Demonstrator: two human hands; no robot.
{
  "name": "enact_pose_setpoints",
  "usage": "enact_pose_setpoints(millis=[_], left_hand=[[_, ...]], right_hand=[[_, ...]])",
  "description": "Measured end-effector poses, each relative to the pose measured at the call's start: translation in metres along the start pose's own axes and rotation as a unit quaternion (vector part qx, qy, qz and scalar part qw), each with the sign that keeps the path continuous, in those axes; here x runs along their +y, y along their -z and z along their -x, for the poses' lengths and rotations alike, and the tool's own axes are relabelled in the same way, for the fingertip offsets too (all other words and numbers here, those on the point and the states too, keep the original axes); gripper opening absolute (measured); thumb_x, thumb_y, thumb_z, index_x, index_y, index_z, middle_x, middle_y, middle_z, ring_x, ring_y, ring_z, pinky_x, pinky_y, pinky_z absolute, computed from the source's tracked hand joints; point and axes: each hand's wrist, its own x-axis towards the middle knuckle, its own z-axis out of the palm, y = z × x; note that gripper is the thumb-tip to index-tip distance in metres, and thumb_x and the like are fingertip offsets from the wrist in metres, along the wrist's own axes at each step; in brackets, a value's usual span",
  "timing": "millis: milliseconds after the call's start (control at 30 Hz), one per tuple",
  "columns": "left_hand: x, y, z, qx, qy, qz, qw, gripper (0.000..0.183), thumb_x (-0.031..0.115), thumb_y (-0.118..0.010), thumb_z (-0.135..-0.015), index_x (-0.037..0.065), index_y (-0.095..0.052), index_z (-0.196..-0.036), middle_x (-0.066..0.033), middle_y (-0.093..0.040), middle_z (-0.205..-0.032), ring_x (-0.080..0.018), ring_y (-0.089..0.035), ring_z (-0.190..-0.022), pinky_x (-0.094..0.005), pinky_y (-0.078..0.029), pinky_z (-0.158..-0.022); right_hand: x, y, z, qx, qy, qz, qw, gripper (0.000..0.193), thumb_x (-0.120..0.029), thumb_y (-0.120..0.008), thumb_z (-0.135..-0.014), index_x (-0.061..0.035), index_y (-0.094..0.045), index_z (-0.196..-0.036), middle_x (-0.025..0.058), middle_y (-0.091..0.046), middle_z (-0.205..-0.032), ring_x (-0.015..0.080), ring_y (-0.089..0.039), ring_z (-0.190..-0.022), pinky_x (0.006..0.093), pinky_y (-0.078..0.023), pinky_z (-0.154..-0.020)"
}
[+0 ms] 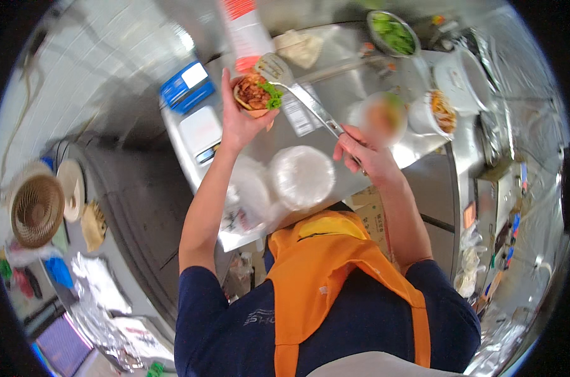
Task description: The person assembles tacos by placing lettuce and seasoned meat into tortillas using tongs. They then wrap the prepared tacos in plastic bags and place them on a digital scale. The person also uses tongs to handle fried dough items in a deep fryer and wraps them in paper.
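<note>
Bun (257,94) rests cupped in your left hand (237,122), fingers curled under it, raised over the counter (335,81) so its filling stays level, while your right hand (363,154) grips the tongs (297,91) touching the lettuce (273,95).

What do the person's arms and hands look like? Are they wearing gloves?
No gloves: the left hand and right hand are bare. Both forearms are uncovered too. Short dark navy sleeves end above the elbows, and an orange apron with straps hangs over the shirt.
</note>
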Motion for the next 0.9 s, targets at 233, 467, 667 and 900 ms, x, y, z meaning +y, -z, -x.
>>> enact_pose_setpoints(millis=[233,467,667,900], left_hand=[[0.061,-0.187,0.005,-0.014,-0.043,0.075,0.996,0.127,0.001,-0.092,-0.068,0.010,-0.006,-0.163,-0.0179,-0.050,-0.142,-0.0271,-0.061,-0.122,-0.0402,-0.053,-0.104],[0.103,-0.380,0.050,0.037,0.062,0.161,0.984,0.127,0.001,-0.092,-0.067,0.009,-0.009,-0.162,-0.0195,-0.044,-0.147,-0.0283,-0.055,-0.129,-0.0395,-0.049,-0.108],[0.092,-0.415,0.059,0.147,0.044,0.117,0.981,0.123,-0.002,-0.089,-0.069,0.006,-0.008,-0.162,-0.0173,-0.040,-0.151,-0.0282,-0.051,-0.132,-0.0404,-0.047,-0.109],[0.015,-0.353,0.083,0.132,0.075,-0.003,0.988,0.125,-0.001,-0.090,-0.068,0.006,-0.007,-0.162,-0.0193,-0.044,-0.145,-0.0286,-0.053,-0.129,-0.0420,-0.048,-0.109]], right_hand=[[-0.022,0.205,0.095,0.182,0.115,-0.032,0.976,0.025,-0.024,-0.062,-0.102,-0.0022,-0.073,-0.107,0.0024,-0.067,-0.078,0.0060,-0.051,-0.057,0.0204,-0.038,-0.051],[-0.032,0.565,0.108,0.497,0.126,0.361,0.779,0.045,-0.041,-0.064,-0.098,0.0006,-0.073,-0.110,0.0056,-0.075,-0.085,0.0097,-0.058,-0.061,0.0293,-0.048,-0.061],[-0.003,0.622,0.118,0.477,0.057,0.275,0.833,0.043,-0.043,-0.068,-0.096,-0.0055,-0.075,-0.117,0.0029,-0.074,-0.086,0.0101,-0.062,-0.066,0.0290,-0.048,-0.061],[0.054,0.638,0.099,0.411,0.028,0.141,0.900,0.034,-0.038,-0.068,-0.098,-0.0084,-0.076,-0.113,0.0007,-0.075,-0.089,0.0045,-0.057,-0.061,0.0235,-0.038,-0.050]])
